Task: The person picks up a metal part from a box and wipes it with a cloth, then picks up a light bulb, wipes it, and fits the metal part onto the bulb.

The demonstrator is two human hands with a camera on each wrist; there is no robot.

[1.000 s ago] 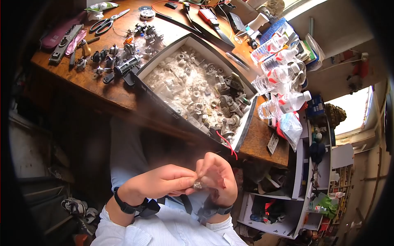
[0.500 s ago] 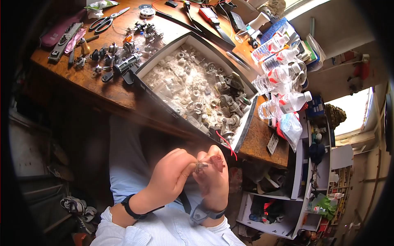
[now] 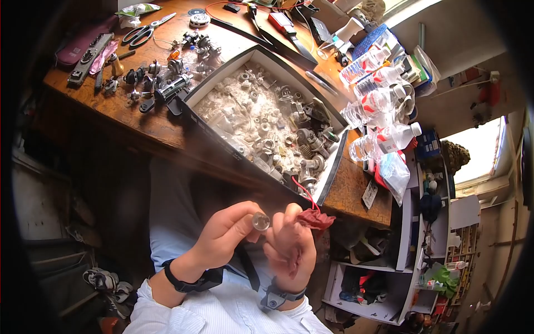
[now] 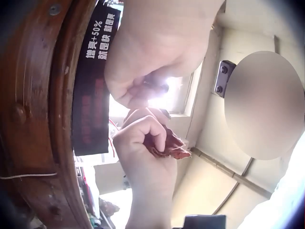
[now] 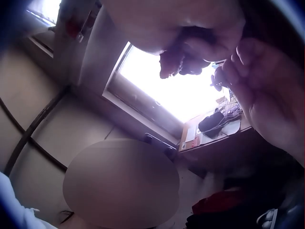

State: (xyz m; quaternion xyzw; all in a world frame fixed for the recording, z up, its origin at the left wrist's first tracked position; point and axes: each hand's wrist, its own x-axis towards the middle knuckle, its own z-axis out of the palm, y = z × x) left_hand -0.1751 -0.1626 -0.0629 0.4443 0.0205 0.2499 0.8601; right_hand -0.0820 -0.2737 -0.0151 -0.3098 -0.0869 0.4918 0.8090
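In the head view my left hand (image 3: 222,234) pinches a small glass bulb (image 3: 261,221) between thumb and fingers, its round clear end towards the camera. Close beside it, my right hand (image 3: 289,247) holds a crumpled dark red cloth (image 3: 316,219) with curled fingers. Part of the cloth sticks out past the knuckles, and more shows at the palm. The left wrist view has the cloth (image 4: 167,145) bunched in the right hand's fist. Both hands are above the lap, in front of the table edge, with fingers almost meeting.
A shallow black-sided box (image 3: 222,146) full of bulbs and dusty white bits overhangs the table (image 3: 133,114). Metal-based bulbs (image 3: 172,83) lie to its left, near scissors (image 3: 146,32). Plastic bottles (image 3: 384,139) lie at the right, above a white shelf unit (image 3: 364,261).
The left hand has turned the bulb, so its round glass end now shows instead of its metal end. The red cloth has come out farther from the right hand, towards the right.
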